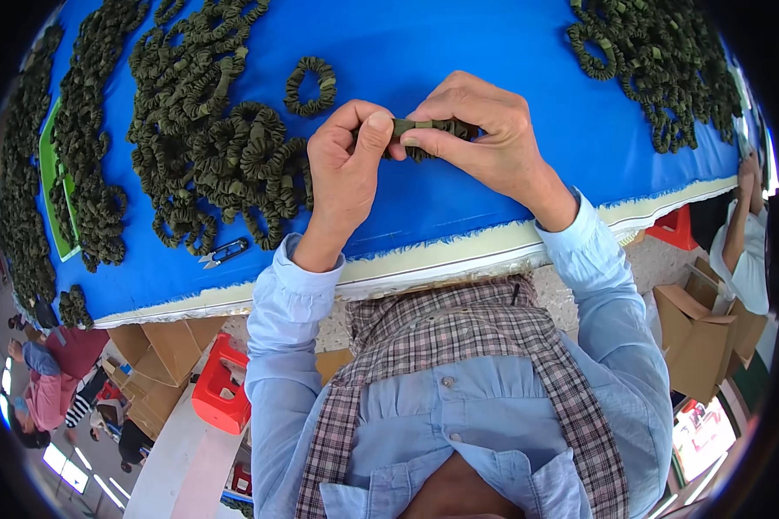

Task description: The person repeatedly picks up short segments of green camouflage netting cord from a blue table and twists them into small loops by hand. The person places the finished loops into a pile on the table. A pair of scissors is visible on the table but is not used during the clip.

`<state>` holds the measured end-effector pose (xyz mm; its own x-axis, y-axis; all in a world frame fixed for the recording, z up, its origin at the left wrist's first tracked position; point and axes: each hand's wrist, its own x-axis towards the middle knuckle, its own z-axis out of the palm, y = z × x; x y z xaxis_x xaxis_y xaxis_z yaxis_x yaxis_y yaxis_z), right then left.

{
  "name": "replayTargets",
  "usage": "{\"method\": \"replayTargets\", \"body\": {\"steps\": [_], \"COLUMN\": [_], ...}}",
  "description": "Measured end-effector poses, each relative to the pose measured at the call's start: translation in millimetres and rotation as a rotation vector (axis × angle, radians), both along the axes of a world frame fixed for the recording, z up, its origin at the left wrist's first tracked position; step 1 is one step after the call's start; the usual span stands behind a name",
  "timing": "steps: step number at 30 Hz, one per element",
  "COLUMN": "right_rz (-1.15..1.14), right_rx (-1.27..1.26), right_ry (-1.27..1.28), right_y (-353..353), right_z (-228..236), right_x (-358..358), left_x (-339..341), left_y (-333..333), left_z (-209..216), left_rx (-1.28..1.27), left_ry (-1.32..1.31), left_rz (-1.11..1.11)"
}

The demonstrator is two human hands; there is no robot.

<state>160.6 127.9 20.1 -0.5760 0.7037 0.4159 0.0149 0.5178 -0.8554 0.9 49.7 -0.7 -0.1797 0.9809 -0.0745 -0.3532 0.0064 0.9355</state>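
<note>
Both hands hold one olive-green ruffled elastic fabric band (431,131) above the blue cloth-covered tabletop (459,52): the left hand (344,169) and the right hand (480,134) each have fingers pinched closed on it. A large heap of similar green bands (208,138) lies left, a single green ring (311,86) just beside it, another pile (658,60) far right; how many are finished cannot be told.

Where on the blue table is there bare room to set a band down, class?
Bare blue cloth lies between the single band loop and the right pile, and along the near edge right of the snips. The left pile is crowded. Both hands, left hand and right hand, hold a band.
</note>
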Motion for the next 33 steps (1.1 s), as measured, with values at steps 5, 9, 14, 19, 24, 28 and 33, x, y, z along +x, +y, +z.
{"method": "replayTargets", "body": {"steps": [5,9,14,19,24,28,33], "right_rz": [-0.002,-0.008,0.006,-0.085,-0.159,-0.099,-0.032], "right_rx": [0.023,-0.027,0.000,-0.042,-0.391,-0.533,-0.416], "right_ry": [-0.107,-0.100,-0.093,-0.008,-0.117,-0.164,-0.292], "right_y": [4.0,3.4,4.8,6.2,-5.3,-1.4,-6.8], "right_z": [-0.3,-3.9,-4.5,-11.4,-8.6,-15.7,-0.2], "right_x": [6.4,5.9,6.2,-2.2,-3.7,-0.2,-1.1], "left_x": [-4.4,-7.3,4.0,2.1,-3.5,-2.8,-9.7], "left_y": [0.0,-0.3,1.0,1.1,3.2,4.2,5.3], "left_z": [-8.4,-7.7,-8.3,-12.6,-7.7,-2.9,9.7], "left_rx": [-0.006,-0.040,-0.009,-0.067,-0.050,-0.052,0.011], "left_ry": [-0.046,-0.092,-0.082,-0.089,-0.346,-0.408,-0.022], "left_rz": [0.028,-0.041,-0.004,0.015,0.037,0.032,-0.027]}}
